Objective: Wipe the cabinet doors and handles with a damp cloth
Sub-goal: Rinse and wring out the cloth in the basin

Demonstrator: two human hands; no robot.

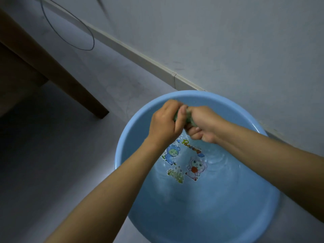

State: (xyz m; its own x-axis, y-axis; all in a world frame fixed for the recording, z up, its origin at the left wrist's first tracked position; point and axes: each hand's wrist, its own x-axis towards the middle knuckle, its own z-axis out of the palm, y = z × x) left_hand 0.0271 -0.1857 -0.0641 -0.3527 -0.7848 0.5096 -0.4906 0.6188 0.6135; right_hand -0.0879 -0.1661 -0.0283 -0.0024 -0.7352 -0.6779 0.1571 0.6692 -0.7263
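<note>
Lettering on the bottom of a blue basin [122, 155].
A colourful cartoon decal [184, 160] under the water carries a yellow-and-red word starting with "P"; the remaining letters are too rippled to read.

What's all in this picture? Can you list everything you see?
basin: one, light blue, on the floor by the wall, holding water, cartoon stickers on its bottom
cloth: one, green, bunched between both hands above the water
furniture leg: one, brown wood, upper left
cable: one, dark, looped on the floor at the top
baseboard: one, pale, along the foot of the wall
floor: grey, left side
left hand: one, grips the cloth
right hand: one, grips the cloth
</note>
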